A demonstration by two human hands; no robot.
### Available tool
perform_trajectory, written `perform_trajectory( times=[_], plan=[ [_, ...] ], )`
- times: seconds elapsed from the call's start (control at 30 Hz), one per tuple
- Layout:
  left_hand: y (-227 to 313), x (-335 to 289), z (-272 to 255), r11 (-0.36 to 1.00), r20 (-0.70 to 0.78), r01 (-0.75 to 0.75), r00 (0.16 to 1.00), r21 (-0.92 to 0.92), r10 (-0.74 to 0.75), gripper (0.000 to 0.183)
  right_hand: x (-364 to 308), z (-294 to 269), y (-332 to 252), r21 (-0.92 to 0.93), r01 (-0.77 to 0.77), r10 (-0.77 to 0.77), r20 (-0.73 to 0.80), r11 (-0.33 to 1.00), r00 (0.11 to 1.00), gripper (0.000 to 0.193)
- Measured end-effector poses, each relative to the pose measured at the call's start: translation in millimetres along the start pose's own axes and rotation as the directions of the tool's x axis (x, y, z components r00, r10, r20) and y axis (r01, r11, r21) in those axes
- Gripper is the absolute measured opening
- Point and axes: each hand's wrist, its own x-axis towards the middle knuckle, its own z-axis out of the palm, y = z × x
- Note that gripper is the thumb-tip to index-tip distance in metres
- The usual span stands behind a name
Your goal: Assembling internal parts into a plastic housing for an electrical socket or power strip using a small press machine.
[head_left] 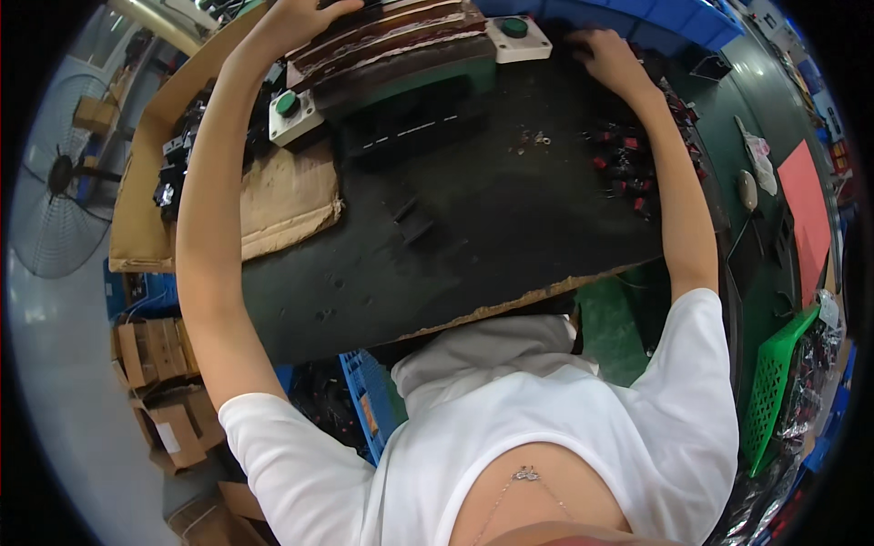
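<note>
My left hand (300, 20) is at the top edge beside a layered, dark reddish-brown block fixture (391, 41). Its thumb stretches toward the block, while the other fingers are cut off by the frame. Green push buttons on white boxes flank the fixture: one box (299, 127) at its left, another box (535, 43) at its right. My right hand (612, 62) is right of that second box, fingers bent inward over a dark area; whatever they hold is too dark to make out. Small black parts with red pieces (628, 155) lie beneath my right forearm.
On the black worktop (510, 218) lie small metal bits (537, 139) and a black piece (414, 223). Flattened cardboard (291, 196) and a carton of black parts (141, 209) stand left. Blue bins (674, 20) line the back; a green basket (774, 391) stands right.
</note>
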Motion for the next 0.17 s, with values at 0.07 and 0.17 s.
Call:
perform_trajectory(
  times=[0.07, 0.17],
  plan=[
    [-6, -5, 5, 1.0, -0.005, -0.002, 1.0, -0.001, 0.002, 0.032, 1, 2, 2, 0.019, 0.012, -0.012, 0.019, 1.0, 1.0, 0.028],
    [-4, -14, 20, 0.997, -0.111, -0.003, 0.994, 0.073, 0.011, 0.038, 1, 10, 3, 0.031, -0.059, 0.058, 0.045, 0.998, 0.997, 0.027]
  ],
)
